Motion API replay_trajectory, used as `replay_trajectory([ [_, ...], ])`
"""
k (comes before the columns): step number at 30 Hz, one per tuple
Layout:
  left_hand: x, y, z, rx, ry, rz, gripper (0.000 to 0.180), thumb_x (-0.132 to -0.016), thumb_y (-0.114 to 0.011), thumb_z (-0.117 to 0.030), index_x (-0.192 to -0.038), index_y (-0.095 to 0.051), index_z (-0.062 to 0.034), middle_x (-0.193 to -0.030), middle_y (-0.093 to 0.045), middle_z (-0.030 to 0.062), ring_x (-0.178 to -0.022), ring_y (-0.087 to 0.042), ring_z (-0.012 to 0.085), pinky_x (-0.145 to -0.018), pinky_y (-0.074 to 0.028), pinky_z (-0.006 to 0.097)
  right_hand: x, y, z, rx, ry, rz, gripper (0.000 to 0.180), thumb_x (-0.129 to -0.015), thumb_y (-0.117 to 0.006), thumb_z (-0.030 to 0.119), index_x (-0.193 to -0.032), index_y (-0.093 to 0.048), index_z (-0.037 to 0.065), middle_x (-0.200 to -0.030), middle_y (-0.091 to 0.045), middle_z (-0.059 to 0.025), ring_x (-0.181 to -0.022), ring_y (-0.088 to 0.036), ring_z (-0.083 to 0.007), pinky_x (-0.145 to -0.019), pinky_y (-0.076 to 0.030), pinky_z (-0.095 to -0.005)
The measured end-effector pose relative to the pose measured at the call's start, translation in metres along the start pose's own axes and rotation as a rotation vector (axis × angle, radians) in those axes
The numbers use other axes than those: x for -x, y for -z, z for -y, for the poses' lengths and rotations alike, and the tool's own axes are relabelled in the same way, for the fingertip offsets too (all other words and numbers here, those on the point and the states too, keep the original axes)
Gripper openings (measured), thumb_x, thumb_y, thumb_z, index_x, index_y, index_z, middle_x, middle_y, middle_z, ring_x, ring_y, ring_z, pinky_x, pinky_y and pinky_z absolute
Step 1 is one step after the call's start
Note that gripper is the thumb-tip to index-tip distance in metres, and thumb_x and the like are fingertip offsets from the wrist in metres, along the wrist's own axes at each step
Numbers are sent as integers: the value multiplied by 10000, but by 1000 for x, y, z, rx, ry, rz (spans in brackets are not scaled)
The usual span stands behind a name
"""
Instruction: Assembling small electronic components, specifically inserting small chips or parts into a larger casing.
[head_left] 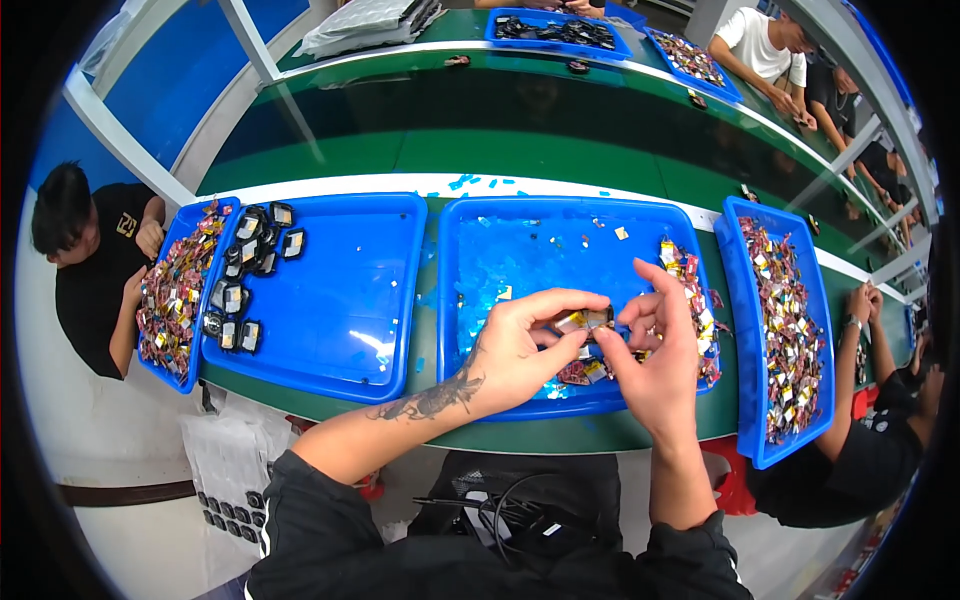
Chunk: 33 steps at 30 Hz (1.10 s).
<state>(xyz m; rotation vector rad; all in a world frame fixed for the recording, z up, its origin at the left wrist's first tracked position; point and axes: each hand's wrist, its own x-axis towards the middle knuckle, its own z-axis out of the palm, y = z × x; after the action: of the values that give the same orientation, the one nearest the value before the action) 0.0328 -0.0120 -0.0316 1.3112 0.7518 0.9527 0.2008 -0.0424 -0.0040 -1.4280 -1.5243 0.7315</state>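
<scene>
Over the middle blue tray (520, 408), my left hand (525, 345) pinches a small flat battery-like part with yellow tape (572, 322) between thumb and fingers. My right hand (660, 355) meets it at its right end, thumb and a bent finger closed there, while the index finger stands raised. What the right fingertips grip is partly hidden. Beneath and beside my hands, a pile of similar small parts with red, yellow and white pieces (688, 265) fills the tray's right side. Scraps of blue film (505, 250) lie across its left side.
Left of it, another blue tray (330, 378) holds several black-cased pieces (255, 240). Full trays of small parts stand at far left (180, 300) and right (785, 330). Beyond runs a green conveyor belt (480, 130) with scattered pieces. Co-workers sit left (90, 260), right and across.
</scene>
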Motion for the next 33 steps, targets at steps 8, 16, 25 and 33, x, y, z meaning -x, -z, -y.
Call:
replay_trajectory([
  [8,4,12,2,80,42,-166,432,-840,-646,49,-1213,-453,-52,-1105,-636,119,-918,-646,124,-768,-536,233,3,-40,-3,-51,52,-38,497,-816,-642,-74,-1281,-485,2,-942,-562,-83,-873,-600,-130,-692,-569,-257],
  [16,16,101,-51,-1034,-282,-481,258,-843,-674,-188,-1071,-662,-67,-1126,-640,154,-987,-647,274,-842,-525,367,-152,7,-40,39,52,211,456,-777,-640,-53,-1204,-493,8,-673,-628,-53,-614,-593,-103,-563,-449,-226],
  [25,84,251,-18,-1963,142,-546,359,-924,-542,-288,-1217,-611,-93,-1279,-552,237,-1280,-438,355,-1051,-352,465,-241,-18,-105,519,-204,103,576,-585,-900,234,-1070,-650,50,-1064,-666,-181,-1000,-645,-307,-846,-506,-373],
  [33,75,207,-33,-1649,102,-448,273,-882,-627,-318,-1068,-718,-141,-1222,-606,196,-1188,-529,355,-1037,-379,439,-192,51,-53,557,-8,67,347,-803,-686,146,-1123,-626,25,-934,-684,-175,-896,-670,-320,-806,-519,-396],
])
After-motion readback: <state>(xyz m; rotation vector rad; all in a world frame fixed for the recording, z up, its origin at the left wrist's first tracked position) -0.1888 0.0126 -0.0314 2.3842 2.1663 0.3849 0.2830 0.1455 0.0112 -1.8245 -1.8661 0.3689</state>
